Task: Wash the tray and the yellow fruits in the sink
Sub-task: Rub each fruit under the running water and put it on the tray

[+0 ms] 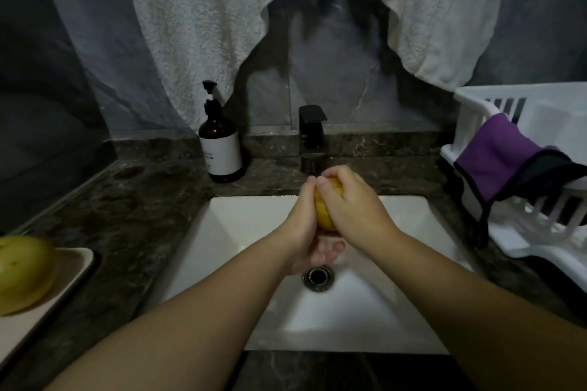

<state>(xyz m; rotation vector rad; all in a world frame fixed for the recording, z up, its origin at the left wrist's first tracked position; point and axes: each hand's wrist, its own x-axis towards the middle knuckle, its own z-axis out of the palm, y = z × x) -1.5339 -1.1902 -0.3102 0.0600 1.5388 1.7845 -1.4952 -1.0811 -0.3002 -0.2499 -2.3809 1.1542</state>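
Note:
Over the white sink (241,225), both my hands hold one yellow fruit (324,209) just below the black faucet (313,140). My left hand (305,225) cups it from the left and underneath, fingers curled below it. My right hand (346,200) wraps over its top and right side. Only a strip of the fruit shows between them. A second yellow-green fruit (22,273) lies on the beige tray (76,267) on the counter at the far left.
A brown pump bottle (220,146) stands on the dark counter left of the faucet. A white dish rack (521,174) with a purple cloth (495,159) fills the right side. The drain (318,278) sits below my hands. White towels hang above.

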